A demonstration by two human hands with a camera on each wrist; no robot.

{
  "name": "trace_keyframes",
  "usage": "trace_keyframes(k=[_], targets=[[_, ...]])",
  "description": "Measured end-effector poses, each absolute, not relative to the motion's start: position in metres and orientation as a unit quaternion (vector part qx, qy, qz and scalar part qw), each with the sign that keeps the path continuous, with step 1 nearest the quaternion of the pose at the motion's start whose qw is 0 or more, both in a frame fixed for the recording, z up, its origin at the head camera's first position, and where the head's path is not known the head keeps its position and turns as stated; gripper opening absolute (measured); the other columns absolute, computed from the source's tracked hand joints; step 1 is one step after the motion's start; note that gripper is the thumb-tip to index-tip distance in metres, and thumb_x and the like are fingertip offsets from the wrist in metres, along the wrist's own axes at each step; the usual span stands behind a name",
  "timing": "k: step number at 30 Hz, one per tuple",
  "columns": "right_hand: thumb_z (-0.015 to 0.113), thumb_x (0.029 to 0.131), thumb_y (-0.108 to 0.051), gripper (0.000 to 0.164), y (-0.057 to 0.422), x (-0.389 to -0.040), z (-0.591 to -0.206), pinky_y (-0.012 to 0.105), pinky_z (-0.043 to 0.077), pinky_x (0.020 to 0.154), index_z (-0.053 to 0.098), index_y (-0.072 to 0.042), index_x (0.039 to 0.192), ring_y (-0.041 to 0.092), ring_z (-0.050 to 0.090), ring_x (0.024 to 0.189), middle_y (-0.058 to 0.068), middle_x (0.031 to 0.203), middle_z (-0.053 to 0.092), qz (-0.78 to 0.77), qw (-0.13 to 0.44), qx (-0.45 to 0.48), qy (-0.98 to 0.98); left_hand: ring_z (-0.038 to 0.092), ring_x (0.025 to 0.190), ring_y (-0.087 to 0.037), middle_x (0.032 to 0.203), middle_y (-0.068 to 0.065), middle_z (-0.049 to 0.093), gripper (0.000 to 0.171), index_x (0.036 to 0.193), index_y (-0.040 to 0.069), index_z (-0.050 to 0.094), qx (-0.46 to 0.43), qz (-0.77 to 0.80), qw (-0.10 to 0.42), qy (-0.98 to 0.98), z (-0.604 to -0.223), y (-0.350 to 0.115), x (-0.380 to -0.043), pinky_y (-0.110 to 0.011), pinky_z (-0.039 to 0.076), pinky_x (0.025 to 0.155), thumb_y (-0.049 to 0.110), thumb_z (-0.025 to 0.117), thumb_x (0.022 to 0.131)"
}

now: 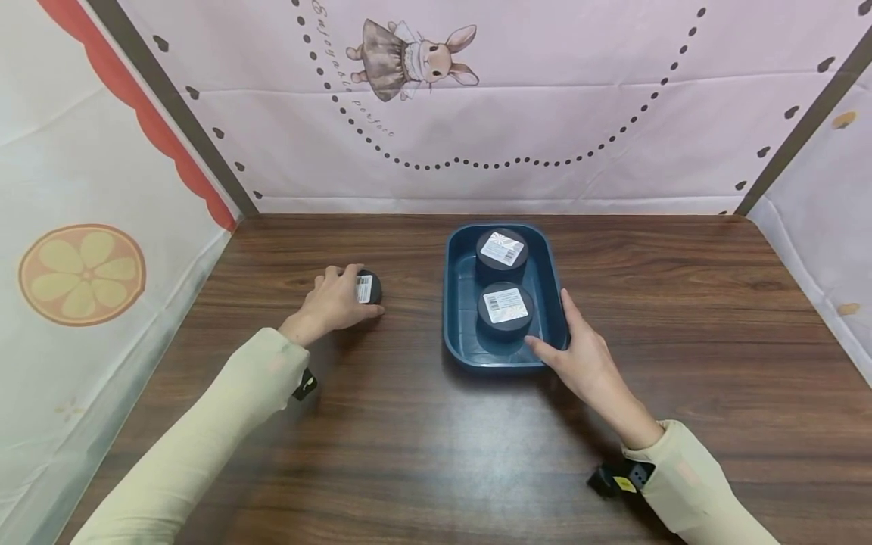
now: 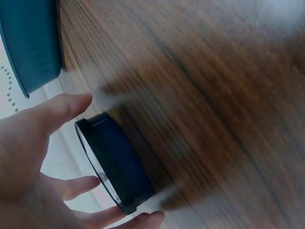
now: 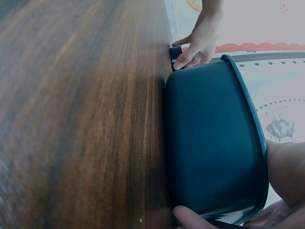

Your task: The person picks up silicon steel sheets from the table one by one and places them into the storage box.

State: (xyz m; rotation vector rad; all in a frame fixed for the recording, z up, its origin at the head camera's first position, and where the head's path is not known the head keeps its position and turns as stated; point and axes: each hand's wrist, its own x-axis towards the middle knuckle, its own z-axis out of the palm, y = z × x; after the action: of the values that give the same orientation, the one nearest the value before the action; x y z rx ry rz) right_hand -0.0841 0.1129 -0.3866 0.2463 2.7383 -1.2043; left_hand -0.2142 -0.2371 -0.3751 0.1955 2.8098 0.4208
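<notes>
At the left of the table, my left hand point(image 1: 335, 303) spreads around a round black jar point(image 1: 369, 288) with a white label on its lid. In the left wrist view the thumb stands a little apart from the jar point(image 2: 116, 162), while the other fingers reach around its lid's far side. My right hand point(image 1: 584, 356) holds the near right corner of a blue plastic tray point(image 1: 452, 303), its thumb over the rim and fingers along the outer side. Inside the tray sit two similar labelled jars, a far one point(image 1: 502, 261) and a near one point(image 1: 505, 325).
The tray stands on a dark wooden table point(image 1: 409, 439). A pink printed cloth point(image 1: 545, 91) hangs along the back edge, and a white cloth point(image 1: 75, 189) with an orange-slice print hangs at the left. Another pale cloth point(image 1: 831, 227) borders the right side.
</notes>
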Motion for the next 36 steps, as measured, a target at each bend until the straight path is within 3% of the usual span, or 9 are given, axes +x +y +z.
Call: trace_keyframes(k=[11, 36], targets=[[0.067, 0.093, -0.038, 0.097, 0.1121, -0.0845, -0.3865, 0.061, 0.031, 0.117, 0.005, -0.009, 0.162, 0.044, 0.033, 0.147, 0.024, 0.164, 0.023, -0.403, 0.066, 0.077, 0.91, 0.042, 0.125, -0.05, 0.139, -0.036, 0.04, 0.09, 0.156, 0.005, 0.025, 0.065, 0.133, 0.157, 0.976, -0.3758, -0.2379, -0.2189, -0.062, 0.044, 0.099, 0.042, 0.071, 0.089], [0.067, 0.094, -0.039, 0.098, 0.1141, -0.0832, -0.3866, 0.062, 0.03, 0.117, 0.004, -0.012, 0.163, 0.044, 0.032, 0.147, 0.022, 0.165, 0.021, -0.407, 0.073, 0.085, 0.907, 0.045, 0.121, -0.05, 0.133, -0.038, 0.043, 0.083, 0.151, 0.0, 0.035, 0.051, 0.154, 0.115, 0.98, -0.3804, -0.2301, -0.2154, -0.06, 0.048, 0.093, 0.037, 0.072, 0.087]])
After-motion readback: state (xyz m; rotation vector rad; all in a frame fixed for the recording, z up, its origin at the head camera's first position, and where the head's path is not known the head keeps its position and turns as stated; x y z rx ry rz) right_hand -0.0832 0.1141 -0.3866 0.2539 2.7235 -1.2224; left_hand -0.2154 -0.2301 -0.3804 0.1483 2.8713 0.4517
